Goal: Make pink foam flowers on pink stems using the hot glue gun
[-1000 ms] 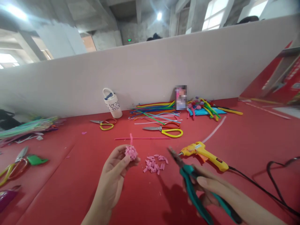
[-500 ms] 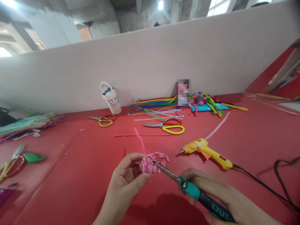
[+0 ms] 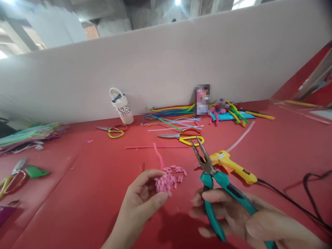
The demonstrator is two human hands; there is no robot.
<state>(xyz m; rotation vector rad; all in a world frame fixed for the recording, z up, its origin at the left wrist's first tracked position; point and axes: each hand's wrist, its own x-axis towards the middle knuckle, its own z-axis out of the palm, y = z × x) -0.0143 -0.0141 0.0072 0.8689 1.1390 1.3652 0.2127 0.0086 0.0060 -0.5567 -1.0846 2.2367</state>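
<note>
At the left edge of the frame lie red-handled scissors (image 3: 12,174) and, above them, a sheaf of pale stems (image 3: 28,134). From there a broad stretch of bare red table (image 3: 77,200) runs right to the left hand (image 3: 144,200). A white wall (image 3: 168,65) closes the far edge of the table; a white cup (image 3: 121,109) stands against it, its dark marks not readable as words.

Low in the middle, the left hand is curled, thumb and fingertips pinching a pink ball (image 3: 163,185) just above the table. Loose pink bits (image 3: 176,170) lie just beyond it, and yellow scissors (image 3: 183,137) farther back.

At the lower right, the right hand (image 3: 233,218) is wrapped round the teal handles of pliers (image 3: 207,167), whose tips point up and stand slightly apart, near the ball but not touching it. Just behind the pliers lies a yellow glue gun (image 3: 233,166); its label is too small to read. Its black cable (image 3: 298,205) trails to the right edge.
</note>
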